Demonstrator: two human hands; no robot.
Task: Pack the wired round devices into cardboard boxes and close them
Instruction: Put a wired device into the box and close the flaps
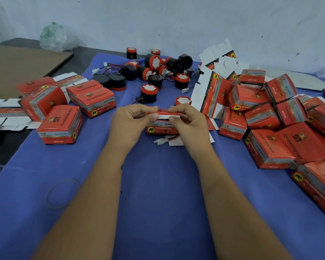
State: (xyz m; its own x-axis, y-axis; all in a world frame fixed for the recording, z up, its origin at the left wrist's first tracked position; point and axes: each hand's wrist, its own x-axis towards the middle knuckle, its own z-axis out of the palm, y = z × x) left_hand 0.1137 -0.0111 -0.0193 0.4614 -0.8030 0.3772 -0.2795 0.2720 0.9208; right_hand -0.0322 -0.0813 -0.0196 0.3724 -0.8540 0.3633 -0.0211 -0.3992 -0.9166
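A small red cardboard box [162,128] stands on the blue cloth [158,175] in the middle. My left hand [131,122] and my right hand [188,124] pinch its top flap [163,114] from either side, thumbs on the white edge. A white connector [160,141] on red wire sticks out below the box. Behind lie several round black-and-red devices [154,62], and one stands upright [148,93] just past my hands.
Closed red boxes [61,124] sit at the left and several more [270,145] are piled at the right. Flat unfolded box blanks [210,91] lean at the right rear. A rubber band [62,193] lies near left. Brown cardboard [17,68] lies far left.
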